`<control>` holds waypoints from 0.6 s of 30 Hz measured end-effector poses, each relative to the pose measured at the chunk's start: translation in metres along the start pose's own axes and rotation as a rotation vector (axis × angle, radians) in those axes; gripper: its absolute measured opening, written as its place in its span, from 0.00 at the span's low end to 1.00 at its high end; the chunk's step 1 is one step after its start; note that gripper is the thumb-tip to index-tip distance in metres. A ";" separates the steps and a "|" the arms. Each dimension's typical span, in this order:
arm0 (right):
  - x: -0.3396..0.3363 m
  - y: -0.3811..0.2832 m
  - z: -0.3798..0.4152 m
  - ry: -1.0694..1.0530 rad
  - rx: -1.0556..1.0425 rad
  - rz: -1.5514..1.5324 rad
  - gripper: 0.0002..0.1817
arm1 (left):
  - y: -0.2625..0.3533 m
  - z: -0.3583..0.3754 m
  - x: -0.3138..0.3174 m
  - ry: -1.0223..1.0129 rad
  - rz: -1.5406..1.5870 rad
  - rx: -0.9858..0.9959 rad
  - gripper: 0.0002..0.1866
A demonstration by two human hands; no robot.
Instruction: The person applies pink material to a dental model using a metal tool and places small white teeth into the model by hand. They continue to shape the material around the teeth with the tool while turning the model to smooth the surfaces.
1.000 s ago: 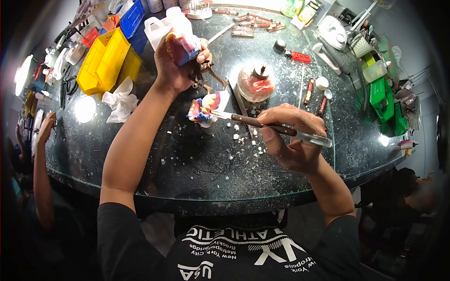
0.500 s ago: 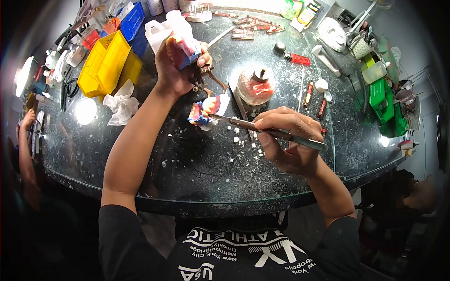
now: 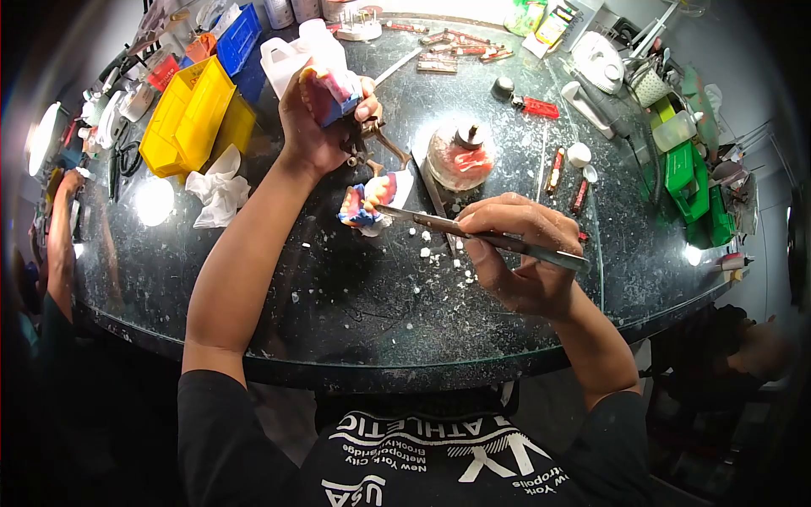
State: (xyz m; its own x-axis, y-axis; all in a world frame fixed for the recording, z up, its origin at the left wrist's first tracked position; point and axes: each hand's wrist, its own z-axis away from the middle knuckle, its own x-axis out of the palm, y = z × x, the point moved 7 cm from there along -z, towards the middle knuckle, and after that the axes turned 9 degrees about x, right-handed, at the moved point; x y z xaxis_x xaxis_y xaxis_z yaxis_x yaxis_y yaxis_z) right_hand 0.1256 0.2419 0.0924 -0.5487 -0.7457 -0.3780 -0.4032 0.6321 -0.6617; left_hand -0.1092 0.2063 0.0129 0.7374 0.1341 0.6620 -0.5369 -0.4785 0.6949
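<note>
- A person in a black printed T-shirt works at a round, dark glass-topped desk (image 3: 338,321), its glossy surface speckled with white crumbs and dust.
- The left hand (image 3: 317,118) is raised over the far side of the desk, fingers closed around a dental model (image 3: 331,86) with a pink gum part, pale teeth and a blue base.
- The right hand (image 3: 515,253) is clamped on a slim metal carving knife (image 3: 439,224) with a dark handle; its narrow blade points left, the tip touching a second dental cast (image 3: 365,204).
- That second dental cast, pink and blue with a white edge, lies on the desk between the two hands, which are well apart.
- Just behind it stands a domed glass burner (image 3: 459,156) with a metal cap and reddish matter inside.
- Yellow plastic bins (image 3: 190,114) and a blue bin (image 3: 236,35) sit at the far left, with crumpled white tissue (image 3: 218,188) beside them.
- A translucent white jug (image 3: 291,52) stands behind the left hand.
- Green plastic tools (image 3: 688,177) crowd the right rim.
- Another person's arm (image 3: 59,245) shows at the left edge.
</note>
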 end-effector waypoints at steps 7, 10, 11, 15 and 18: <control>0.000 0.002 0.000 -0.007 0.028 -0.006 0.12 | 0.000 0.000 0.000 -0.021 0.002 -0.003 0.32; 0.000 0.001 0.000 -0.008 0.018 -0.001 0.12 | 0.000 0.000 0.000 -0.038 0.011 -0.008 0.32; -0.001 0.001 0.000 -0.005 0.014 0.001 0.12 | 0.000 0.000 0.000 -0.035 0.010 -0.008 0.32; 0.000 0.001 0.000 -0.007 0.027 -0.020 0.12 | 0.000 -0.001 0.000 -0.023 -0.001 0.004 0.34; 0.001 0.003 0.000 -0.011 0.024 -0.017 0.12 | 0.000 0.000 -0.001 0.016 0.007 0.008 0.34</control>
State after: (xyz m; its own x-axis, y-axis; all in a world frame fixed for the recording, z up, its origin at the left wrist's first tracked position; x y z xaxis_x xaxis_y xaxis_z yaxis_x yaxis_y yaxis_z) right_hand 0.1242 0.2427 0.0899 -0.5341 -0.7585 -0.3734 -0.3946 0.6143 -0.6833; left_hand -0.1101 0.2066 0.0120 0.7269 0.1445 0.6714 -0.5388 -0.4861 0.6880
